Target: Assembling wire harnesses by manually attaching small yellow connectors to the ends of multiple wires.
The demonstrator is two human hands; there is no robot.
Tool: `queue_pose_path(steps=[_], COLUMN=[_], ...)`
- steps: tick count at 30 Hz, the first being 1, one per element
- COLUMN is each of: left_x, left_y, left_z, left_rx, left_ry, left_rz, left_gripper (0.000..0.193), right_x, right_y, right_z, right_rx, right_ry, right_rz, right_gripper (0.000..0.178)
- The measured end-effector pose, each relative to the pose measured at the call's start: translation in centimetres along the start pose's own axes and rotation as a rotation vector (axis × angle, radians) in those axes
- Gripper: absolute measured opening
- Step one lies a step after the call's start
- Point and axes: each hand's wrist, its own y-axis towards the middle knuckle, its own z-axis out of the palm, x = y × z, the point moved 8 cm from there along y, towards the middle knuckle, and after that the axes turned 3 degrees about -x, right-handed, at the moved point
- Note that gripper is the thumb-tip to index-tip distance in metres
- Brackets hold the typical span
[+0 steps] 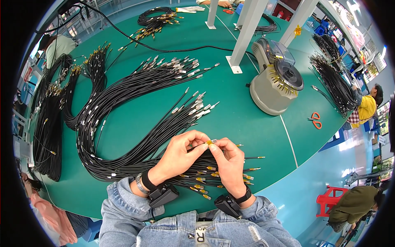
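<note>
One yellow tag (210, 142) sits on a cable end, just over the near cables (197, 171), close to the front of the green table (247, 123). Two hands hold it: the left hand (181, 151) and the right hand (229, 162) both pinch it with finger and thumb. The hands hide some of the cables under them. There are too many black cables (119, 88) to count; they bend in a big curve on the left. More lie in one bunch (158, 20) at the back and in a heap (333, 84) on the right. One round machine (273, 84) stands past the hands, and one pair of red scissors (316, 120) lies right of it. At least three posts (247, 39) block the view behind. One long wire (185, 50) crosses the table.
</note>
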Motion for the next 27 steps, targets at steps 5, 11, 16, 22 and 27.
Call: queue_pose_path(steps=[5, 11, 16, 22, 27], left_x=[0.0, -0.4, -1.1, -1.4, -1.4], left_y=[0.1, 0.0, -0.1, -0.1, -0.3], left_z=[-0.2, -1.0, -1.2, -1.0, -1.2], left_rx=[-0.029, -0.132, -0.187, -0.162, -0.17], left_ry=[0.048, 0.187, 0.204, 0.217, 0.104], left_rz=[-0.039, 0.07, 0.138, 0.142, 0.084], left_gripper=[0.013, 0.01, 0.008, 0.006, 0.006], right_x=[-0.2, -0.3, -0.3, -0.7, -0.5], right_y=[0.1, -0.1, 0.0, 0.0, -0.1], right_z=[0.0, 0.2, 0.3, -0.1, 0.1], right_rx=[0.014, 0.016, 0.018, 0.023, 0.027], right_ry=[0.021, 0.032, 0.076, 0.068, 0.079], right_rz=[0.02, 0.108, 0.114, 0.12, 0.106], right_gripper=[0.014, 0.017, 0.015, 0.011, 0.009])
